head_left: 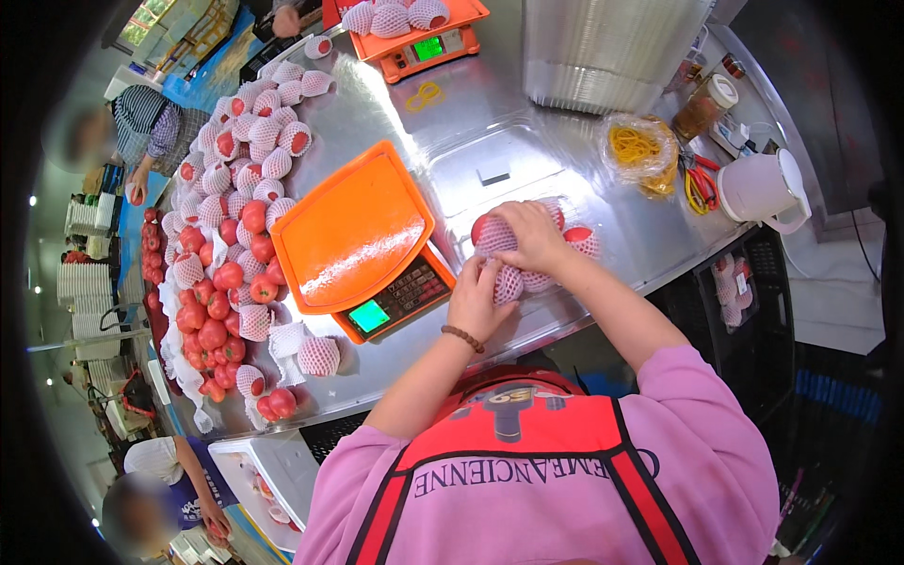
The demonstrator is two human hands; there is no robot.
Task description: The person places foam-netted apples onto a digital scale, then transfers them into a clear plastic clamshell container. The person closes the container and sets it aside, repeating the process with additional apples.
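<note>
On the steel table in front of me sits a tight group of tomatoes in white foam nets. My left hand curls around the near-left one, fingers pressed to its net. My right hand reaches over the group from the right, its fingers bent down onto a netted tomato at the far left. Another netted tomato shows to the right of that wrist. Whether a clear tray lies under the group I cannot tell. Just left of my hands stands an orange scale with a bare pan.
Bare and netted tomatoes heap along the table's left side. A second orange scale holds netted tomatoes at the far side. Stacked clear trays, a bag of yellow rubber bands, red-handled pliers and a white jug line the right. Co-workers are leftward.
</note>
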